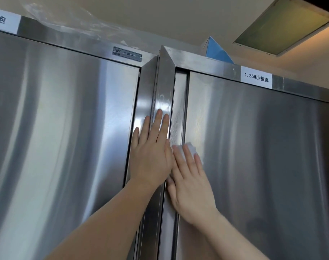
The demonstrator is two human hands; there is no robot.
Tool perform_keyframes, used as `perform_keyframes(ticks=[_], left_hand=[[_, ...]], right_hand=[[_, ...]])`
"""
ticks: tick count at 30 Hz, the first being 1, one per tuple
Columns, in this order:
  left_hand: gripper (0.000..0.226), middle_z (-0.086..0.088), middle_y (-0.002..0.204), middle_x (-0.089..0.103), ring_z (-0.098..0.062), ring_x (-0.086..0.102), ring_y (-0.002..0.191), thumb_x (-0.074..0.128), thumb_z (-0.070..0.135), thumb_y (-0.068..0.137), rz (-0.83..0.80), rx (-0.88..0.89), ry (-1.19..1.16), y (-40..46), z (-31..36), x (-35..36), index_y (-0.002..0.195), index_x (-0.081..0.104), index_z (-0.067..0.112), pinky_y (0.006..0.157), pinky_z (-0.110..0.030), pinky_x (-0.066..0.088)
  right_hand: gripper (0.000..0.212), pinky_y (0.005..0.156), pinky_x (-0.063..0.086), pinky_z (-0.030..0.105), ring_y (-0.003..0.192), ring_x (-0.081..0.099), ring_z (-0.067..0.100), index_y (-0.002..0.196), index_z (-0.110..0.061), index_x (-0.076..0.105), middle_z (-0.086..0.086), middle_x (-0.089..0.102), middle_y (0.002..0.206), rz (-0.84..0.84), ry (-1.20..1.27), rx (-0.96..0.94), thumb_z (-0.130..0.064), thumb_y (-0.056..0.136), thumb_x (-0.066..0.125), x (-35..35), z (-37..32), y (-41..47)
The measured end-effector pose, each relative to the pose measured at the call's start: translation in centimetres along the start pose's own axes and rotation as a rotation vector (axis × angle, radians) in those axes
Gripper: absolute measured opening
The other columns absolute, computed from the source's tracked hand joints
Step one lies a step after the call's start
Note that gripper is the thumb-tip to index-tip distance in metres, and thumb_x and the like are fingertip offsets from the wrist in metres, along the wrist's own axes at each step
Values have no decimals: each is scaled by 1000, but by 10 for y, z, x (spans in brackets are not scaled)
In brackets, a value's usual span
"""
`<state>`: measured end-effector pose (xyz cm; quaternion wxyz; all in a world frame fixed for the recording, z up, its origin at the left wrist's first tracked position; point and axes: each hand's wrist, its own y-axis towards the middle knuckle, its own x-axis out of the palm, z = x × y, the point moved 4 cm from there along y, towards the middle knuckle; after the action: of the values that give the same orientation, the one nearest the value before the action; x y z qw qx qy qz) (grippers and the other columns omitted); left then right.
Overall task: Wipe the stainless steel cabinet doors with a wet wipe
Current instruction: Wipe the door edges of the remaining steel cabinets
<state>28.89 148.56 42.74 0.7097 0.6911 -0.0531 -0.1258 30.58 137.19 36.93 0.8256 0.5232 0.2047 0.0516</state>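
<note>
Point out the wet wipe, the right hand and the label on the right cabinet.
wet wipe [190,148], head view, white part showing past the fingertips.
right hand [191,186], head view, back of the hand.
label [256,77], head view, middle of the white paper.

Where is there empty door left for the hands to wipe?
Bare steel: the left cabinet door left of the left hand, and the right cabinet door right of the right hand and white wet wipe. The middle seam is crowded: both hands touch.

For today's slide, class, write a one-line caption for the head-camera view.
Right hand presses a white wet wipe flat on the right stainless steel cabinet door; left hand braces the centre frame.
</note>
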Motion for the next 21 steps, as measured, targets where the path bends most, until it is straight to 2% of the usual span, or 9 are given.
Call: perform_keyframes(ticks=[3,6,9,14,18,21], left_hand=[[60,2,163,20,-25,23,149,24,28,96,7,-3,-4,1,0,-1,155,26,21,117,-49,25],[60,4,163,18,-25,21,149,23,28,96,10,4,-5,1,-1,-1,156,25,22,117,-48,24],[60,5,164,17,-25,20,150,22,28,97,0,8,2,0,-1,-2,156,24,23,118,-48,23],[61,4,164,13,-24,16,150,18,31,96,-36,-10,-7,0,-1,-3,156,21,23,119,-47,19],[61,3,164,14,-26,18,150,20,29,96,-41,6,-5,0,0,-3,157,20,22,119,-49,21],[61,3,164,14,-26,19,150,20,28,96,-46,4,-4,0,0,-4,156,20,22,119,-48,21]], right_hand=[[60,121,14,48,149,15,33,151,-4,33,11,30,158,55,-2,50,-27,95,33,-12,28,63],[64,121,4,43,150,10,31,152,-5,27,9,25,161,61,-30,79,-34,96,20,-28,52,119],[65,120,-1,42,151,6,31,153,-5,23,9,21,162,86,-22,79,-34,96,17,-31,54,129],[61,121,11,51,151,7,33,152,-3,28,12,22,161,79,49,72,-25,96,32,-8,14,33],[61,118,17,50,150,12,31,150,-6,35,10,23,161,-6,14,40,-25,92,39,13,-32,-72],[58,119,16,48,149,16,30,149,-7,38,9,28,160,-29,32,54,-25,94,38,15,-34,-75]])
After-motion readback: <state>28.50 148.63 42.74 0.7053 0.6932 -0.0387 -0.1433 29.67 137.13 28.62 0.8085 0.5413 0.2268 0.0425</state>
